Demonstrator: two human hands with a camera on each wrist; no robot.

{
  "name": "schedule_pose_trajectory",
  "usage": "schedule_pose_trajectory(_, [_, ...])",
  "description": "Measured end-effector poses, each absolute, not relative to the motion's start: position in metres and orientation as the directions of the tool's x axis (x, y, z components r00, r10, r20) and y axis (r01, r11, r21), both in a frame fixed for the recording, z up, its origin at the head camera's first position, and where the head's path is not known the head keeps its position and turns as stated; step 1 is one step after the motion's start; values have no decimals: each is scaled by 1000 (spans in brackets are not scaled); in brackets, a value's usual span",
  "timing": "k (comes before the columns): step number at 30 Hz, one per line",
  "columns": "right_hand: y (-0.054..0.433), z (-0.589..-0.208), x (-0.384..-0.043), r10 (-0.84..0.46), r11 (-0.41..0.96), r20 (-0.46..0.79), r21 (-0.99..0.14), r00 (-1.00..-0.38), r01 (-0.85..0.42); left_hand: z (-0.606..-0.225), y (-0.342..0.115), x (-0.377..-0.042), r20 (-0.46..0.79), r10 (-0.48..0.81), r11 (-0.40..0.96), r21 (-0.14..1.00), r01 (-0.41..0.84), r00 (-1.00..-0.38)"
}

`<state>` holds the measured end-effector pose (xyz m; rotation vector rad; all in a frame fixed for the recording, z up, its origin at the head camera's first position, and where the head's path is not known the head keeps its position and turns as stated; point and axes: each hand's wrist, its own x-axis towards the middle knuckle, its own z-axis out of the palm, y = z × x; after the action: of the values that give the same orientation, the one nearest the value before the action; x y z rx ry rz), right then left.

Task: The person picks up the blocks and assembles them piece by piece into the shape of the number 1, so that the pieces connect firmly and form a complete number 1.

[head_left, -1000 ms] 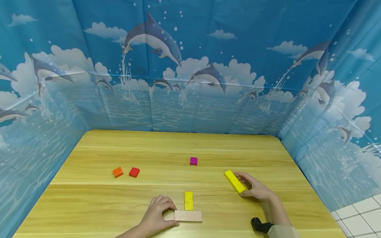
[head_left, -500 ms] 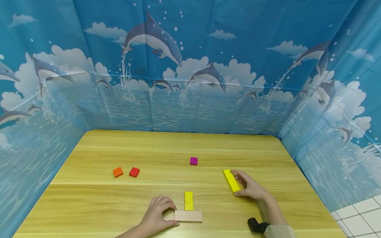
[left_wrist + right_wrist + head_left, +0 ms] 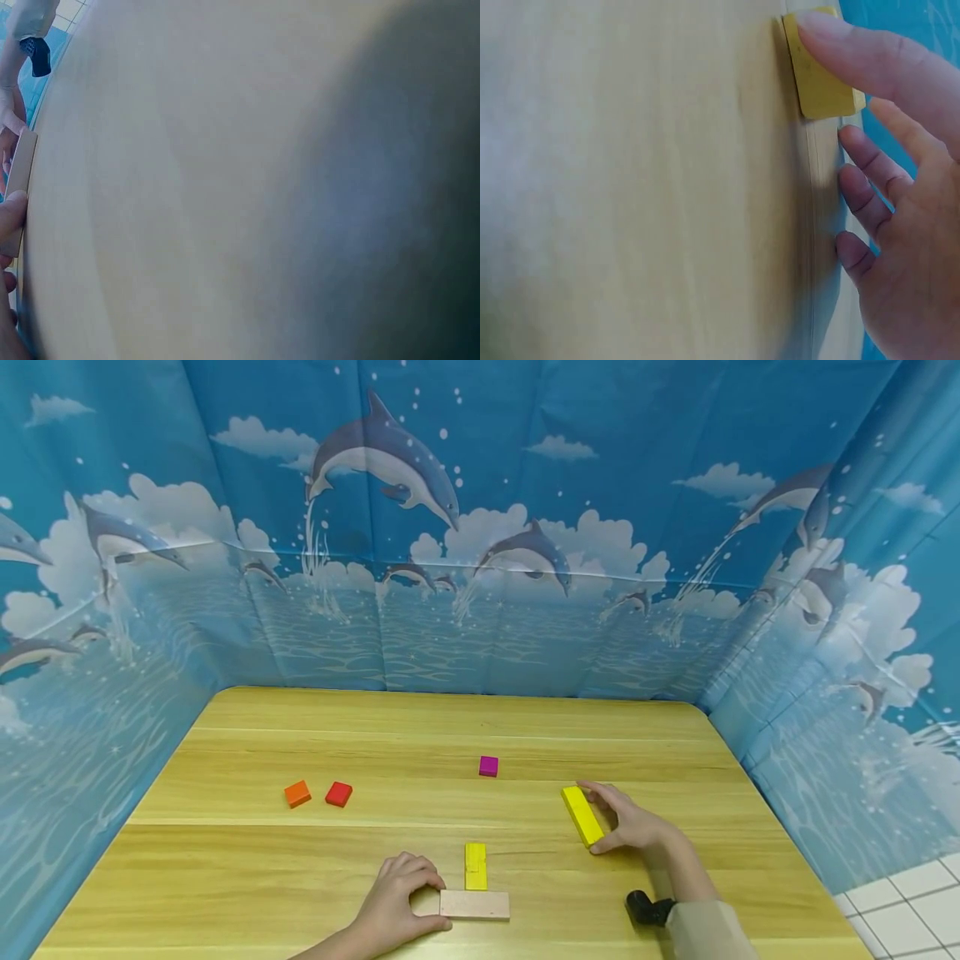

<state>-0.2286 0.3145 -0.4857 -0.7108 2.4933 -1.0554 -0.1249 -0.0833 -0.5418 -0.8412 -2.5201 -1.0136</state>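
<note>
Left hand [image 3: 392, 902] gripping pale block [image 3: 476, 905], right hand [image 3: 628, 823] holding long yellow block [image 3: 582, 817] (fingertips partly hidden)

The right hand [image 3: 633, 827] and long yellow block [image 3: 582, 817] have shifted left (slightly).

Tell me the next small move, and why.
I'd probably ease the long yellow block left toward the wooden block: the right hand has thumb and fingers at its ends, the left hand pinches the wooden block's left end, and the two blocks lie apart.
</note>
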Motion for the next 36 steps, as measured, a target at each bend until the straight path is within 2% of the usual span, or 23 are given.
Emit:
schedule_pose_trajectory(5, [314, -485, -231, -560, 613, -138, -732, -817, -296, -542, -83, -125, 469, 407, 579, 531, 619, -784])
schedule_pose_trajectory(13, [309, -495, -230, -497, 663, -65, -672, -865, -330, -543, -83, -126, 474, 404, 574, 535, 620, -783])
schedule_pose_trajectory(24, [314, -493, -228, -527, 602, -114, -749, -842, -275, -541, -83, -125, 462, 406, 579, 537, 613, -788])
schedule_pose_trajectory(36, [310, -496, -227, -473, 637, -79, -719, -877, -278, -541, -83, -125, 469, 402, 582, 533, 614, -787])
